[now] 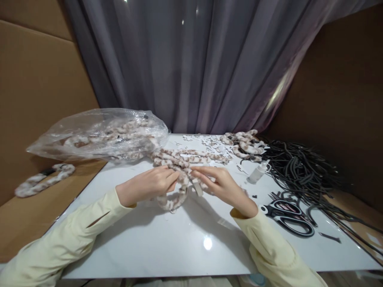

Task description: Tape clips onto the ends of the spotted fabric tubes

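A fluffy white-and-brown tube (173, 204) curves in a loop just above the white table, between my two hands. My left hand (154, 182) is closed, its fingers pinching the tube from the left. From the right, my right hand (223, 186) has its thumb and fingertips closed on the same fluffy tube. Close to those fingertips is a small white tag (197, 188); what it is attached to is hard to make out. More fluffy strips (200, 155) lie on the table right behind my hands.
A clear plastic bag (54, 141) of fluffy pieces stands back left; one fluffy loop (44, 181) lies on cardboard. On the right are black cords (302, 167), scissors (295, 219), a small bottle (259, 173) and fluffy loops (243, 143). Small white tags (211, 141) lie scattered behind.
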`<state>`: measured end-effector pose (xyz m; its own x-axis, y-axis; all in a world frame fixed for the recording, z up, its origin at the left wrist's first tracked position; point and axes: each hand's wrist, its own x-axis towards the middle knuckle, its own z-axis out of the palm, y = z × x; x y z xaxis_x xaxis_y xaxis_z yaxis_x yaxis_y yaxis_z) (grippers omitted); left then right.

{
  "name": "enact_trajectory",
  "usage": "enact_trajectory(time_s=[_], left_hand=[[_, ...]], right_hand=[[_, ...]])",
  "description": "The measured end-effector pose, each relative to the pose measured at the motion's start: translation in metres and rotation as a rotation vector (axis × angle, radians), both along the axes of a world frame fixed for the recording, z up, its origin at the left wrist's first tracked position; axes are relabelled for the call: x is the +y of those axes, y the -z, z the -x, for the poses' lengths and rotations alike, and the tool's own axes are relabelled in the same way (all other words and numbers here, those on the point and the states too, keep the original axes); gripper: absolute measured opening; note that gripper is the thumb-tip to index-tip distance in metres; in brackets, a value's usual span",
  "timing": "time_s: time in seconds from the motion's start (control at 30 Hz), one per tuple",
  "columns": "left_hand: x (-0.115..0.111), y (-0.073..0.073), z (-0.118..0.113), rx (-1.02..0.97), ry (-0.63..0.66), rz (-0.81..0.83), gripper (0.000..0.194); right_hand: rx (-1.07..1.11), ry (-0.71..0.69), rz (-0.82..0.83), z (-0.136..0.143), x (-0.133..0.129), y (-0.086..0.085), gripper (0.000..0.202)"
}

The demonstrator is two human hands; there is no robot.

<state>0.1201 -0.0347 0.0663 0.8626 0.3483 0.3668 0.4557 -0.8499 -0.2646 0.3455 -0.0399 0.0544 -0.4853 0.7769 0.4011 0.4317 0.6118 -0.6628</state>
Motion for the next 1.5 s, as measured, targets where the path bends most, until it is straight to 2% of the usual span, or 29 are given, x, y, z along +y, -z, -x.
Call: enact_trajectory(time_s=[0.13, 0.23, 0.33, 0.47, 0.57, 0.67, 0.77, 0.9, 1.07, 1.3, 1.5], left_hand=[[0.01, -0.009, 0.01, -0.118, -0.078, 0.136, 0.025], [0.017, -0.015, 0.017, -0.25, -0.099, 0.217, 0.022], [0.022, -0.021, 0.018, -0.282, -0.114, 0.212, 0.02], [0.021, -0.031, 0.008, -0.312, -0.086, 0.198, 0.022], [0.018, -0.038, 0.0, -0.328, -0.072, 0.18, 0.023], [0.015, -0.042, -0.002, -0.35, -0.063, 0.164, 0.024], [0.013, -0.044, 0.0, -0.387, -0.06, 0.166, 0.025], [0.01, -0.047, 0.001, -0.438, -0.042, 0.244, 0.025], [0.006, -0.049, -0.005, -0.492, -0.064, 0.462, 0.024], [0.009, -0.04, -0.01, -0.603, -0.123, 0.696, 0.021], [0.006, -0.041, -0.013, -0.687, -0.216, 0.845, 0.024]], right_hand=[[0.091, -0.051, 0.126, -0.008, -0.004, -0.006, 0.036], [0.092, -0.04, 0.159, -0.008, -0.01, -0.014, 0.022], [0.093, -0.01, 0.136, -0.004, -0.016, -0.029, 0.013], [0.225, -0.041, 0.114, 0.005, -0.024, -0.055, 0.016], [0.302, -0.047, 0.017, 0.014, -0.027, -0.072, 0.014], [0.353, -0.004, -0.072, 0.021, -0.026, -0.081, 0.01], [0.378, -0.004, -0.005, 0.028, -0.02, -0.08, 0.011], [0.451, -0.023, 0.083, 0.034, -0.005, -0.066, 0.01], [0.514, 0.046, 0.104, 0.037, 0.008, -0.052, 0.012], [0.499, 0.128, 0.073, 0.039, 0.004, -0.052, 0.011], [0.538, 0.18, 0.063, 0.042, 0.008, -0.044, 0.007]])
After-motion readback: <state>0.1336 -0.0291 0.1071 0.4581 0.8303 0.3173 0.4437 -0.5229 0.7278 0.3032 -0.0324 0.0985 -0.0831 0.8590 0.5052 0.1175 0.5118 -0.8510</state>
